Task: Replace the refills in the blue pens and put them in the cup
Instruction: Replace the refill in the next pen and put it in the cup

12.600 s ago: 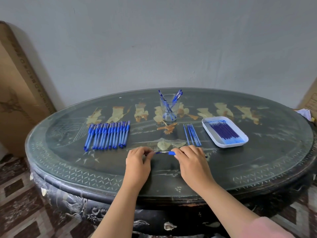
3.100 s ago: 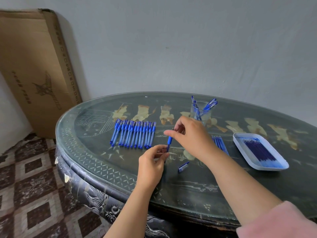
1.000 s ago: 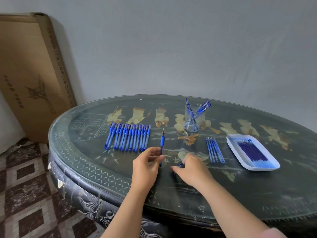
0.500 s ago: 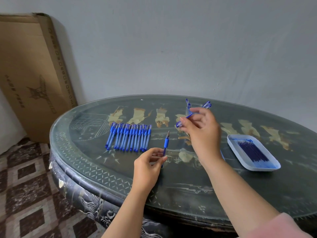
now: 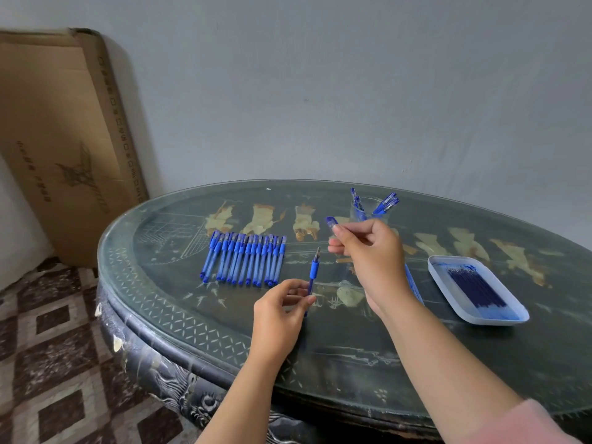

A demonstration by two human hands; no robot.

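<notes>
Head view, looking down at both hands over the table. Left hand [image 5: 282, 310] pinches an uncapped blue pen with a rubber grip and metal tip [image 5: 312, 274] between thumb and fingers, low on the barrel; pen stands nearly upright, tip up, other fingers loosely curled. Right hand [image 5: 371, 251] raised above and to the right of the left, fingers closed around a small translucent blue pen cap [image 5: 331, 221] that sticks out past the fingertips. Cap and pen tip apart, cap higher.

Just behind the right hand: clear glass cup [image 5: 368, 208] with several blue pens standing in it, partly hidden by the fingers. Below the right wrist, a few loose blue refills [image 5: 413, 285] lying on the table, mostly covered by the arm. Further right of the right hand: shallow white rectangular tray [image 5: 461, 310] holding a layer of dark blue refills.

Beyond the left hand, to its left: row of capped blue pens [image 5: 245, 261] laid side by side, touching.

All on a dark oval glass-topped table with pale inlaid figures [image 5: 352, 354]. Pink sleeve [image 5: 515, 424] at the right forearm. Flat brown cardboard box [image 5: 61, 139] leans on the grey wall far left.
</notes>
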